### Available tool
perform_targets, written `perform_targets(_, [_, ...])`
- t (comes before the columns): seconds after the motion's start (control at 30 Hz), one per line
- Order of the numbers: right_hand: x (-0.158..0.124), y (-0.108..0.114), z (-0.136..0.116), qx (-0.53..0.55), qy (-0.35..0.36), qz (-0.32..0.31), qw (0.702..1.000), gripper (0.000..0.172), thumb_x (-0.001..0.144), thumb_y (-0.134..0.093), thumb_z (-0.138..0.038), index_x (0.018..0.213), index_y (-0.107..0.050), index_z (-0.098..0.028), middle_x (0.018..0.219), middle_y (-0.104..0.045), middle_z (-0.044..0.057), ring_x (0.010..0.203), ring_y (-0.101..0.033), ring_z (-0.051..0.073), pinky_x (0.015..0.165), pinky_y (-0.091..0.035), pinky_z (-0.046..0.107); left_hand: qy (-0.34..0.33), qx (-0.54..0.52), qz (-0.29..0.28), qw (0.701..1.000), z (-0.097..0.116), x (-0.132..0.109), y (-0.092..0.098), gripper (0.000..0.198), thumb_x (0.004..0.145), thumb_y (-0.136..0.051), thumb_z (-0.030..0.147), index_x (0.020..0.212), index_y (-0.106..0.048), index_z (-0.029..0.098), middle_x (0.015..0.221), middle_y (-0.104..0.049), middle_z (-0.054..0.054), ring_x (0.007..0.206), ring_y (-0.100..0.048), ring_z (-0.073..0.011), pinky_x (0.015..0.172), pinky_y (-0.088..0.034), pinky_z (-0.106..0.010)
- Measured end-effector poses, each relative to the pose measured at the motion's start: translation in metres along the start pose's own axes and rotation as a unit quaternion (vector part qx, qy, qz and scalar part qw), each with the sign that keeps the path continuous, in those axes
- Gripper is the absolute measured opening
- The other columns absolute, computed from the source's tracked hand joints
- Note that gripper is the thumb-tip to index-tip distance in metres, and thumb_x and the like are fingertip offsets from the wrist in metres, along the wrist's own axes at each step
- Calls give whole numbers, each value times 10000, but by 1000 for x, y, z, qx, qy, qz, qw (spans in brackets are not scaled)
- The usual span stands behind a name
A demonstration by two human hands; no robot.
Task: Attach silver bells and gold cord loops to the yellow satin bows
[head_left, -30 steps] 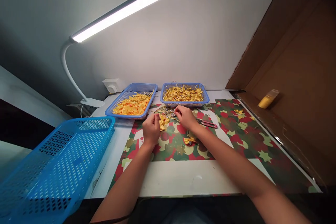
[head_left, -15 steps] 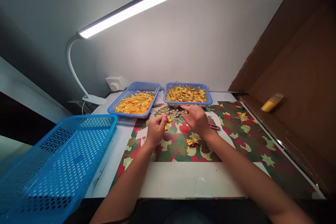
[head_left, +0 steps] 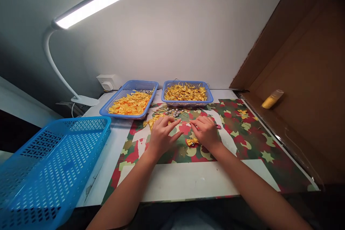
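Blue basket [head_left: 187, 104] beyond bells [head_left: 174, 112], bow [head_left: 191, 141] near right hand [head_left: 207, 132]

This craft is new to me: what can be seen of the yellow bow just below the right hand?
The yellow bow looks like ribbon, its two sides spread, with a silvery bell at its lower middle. It lies on the patterned sheet, close to the right hand. A thin cord seems to rise from it; whether the hand touches the bow is unclear.
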State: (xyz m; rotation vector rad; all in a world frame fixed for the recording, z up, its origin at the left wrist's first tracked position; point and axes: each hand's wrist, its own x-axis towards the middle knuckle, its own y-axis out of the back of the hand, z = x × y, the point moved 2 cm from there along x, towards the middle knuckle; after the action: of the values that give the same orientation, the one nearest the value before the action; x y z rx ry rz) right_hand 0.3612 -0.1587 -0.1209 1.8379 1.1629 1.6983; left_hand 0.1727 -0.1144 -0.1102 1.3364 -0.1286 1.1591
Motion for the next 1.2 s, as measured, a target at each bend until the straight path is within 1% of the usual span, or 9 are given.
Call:
perform_targets(0.1, [-3,0,-1,3,-10,-5,1000,229,928,-528,-203,828,-734,-192,727,-668,48,726,-563,192,679,-333,314,-2,44,-4,999,-1,-3,-5,188,887,-606,360,959,-744,255,746,-620,-33,691,-556,-171,653,-414,-297])
perform_targets(0.23, [-6,-1,-2,15,-27,-9,999,235,929,-530,-212,813,-734,-194,741,-673,50,728,-573,190,694,-346,313,20,32,-9,999,-3,-6,-9,220,907,-570,290,786,-745,234,667,-605,-14,606,-535,-138,586,-374,-269])
perform_targets(0.4, [-9,-1,2,48,-55,-11,997,187,897,-562,-169,844,-741,-186,757,-671,58,752,-587,199,719,-391,316,68,-3,9,998,-2,-8,-8,186,898,-564,252,831,-725,186,703,-647,-19,572,-555,-123,568,-409,-248])
perform_targets(0.57, [-8,0,8,101,-92,0,991,181,873,-584,-153,840,-754,-205,786,-652,64,835,-552,229,777,-437,352,111,-51,34,992,1,-7,-8,153,867,-576,216,788,-703,185,674,-636,-6,553,-547,-120,566,-428,-241])
perform_targets(0.77, [-6,1,3,200,-152,16,968,204,846,-581,-148,796,-768,-209,810,-613,77,854,-531,234,804,-454,389,185,-123,83,972,3,-4,-5,135,844,-620,257,783,-708,175,673,-631,-18,588,-545,-130,603,-443,-254])
perform_targets(0.93, [-9,1,-11,335,-233,3,913,148,812,-635,-198,845,-779,-207,779,-679,57,767,-620,201,736,-505,352,274,-223,78,932,7,-6,-12,173,837,-623,322,826,-709,172,622,-617,0,517,-531,-118,511,-427,-238])
perform_targets(1.03, [-12,-2,-16,421,-304,-12,854,150,761,-711,-299,828,-777,-181,814,-738,78,762,-674,214,688,-538,341,327,-298,56,895,12,-8,-20,231,831,-621,390,818,-672,165,568,-595,23,423,-504,-101,408,-389,-214])
perform_targets(1.13, [-15,-5,-19,493,-372,-28,786,274,671,-785,-401,805,-773,-162,763,-752,84,685,-688,221,587,-542,327,364,-357,46,859,16,-11,-27,279,789,-661,441,765,-632,164,567,-597,24,399,-501,-93,373,-381,-202])
perform_targets(1.2, [-17,-6,-20,533,-406,-35,742,333,610,-825,-437,788,-771,-161,735,-752,76,665,-692,219,571,-547,323,378,-382,47,842,17,-13,-30,289,756,-697,439,729,-615,163,581,-609,18,410,-500,-86,375,-381,-194])
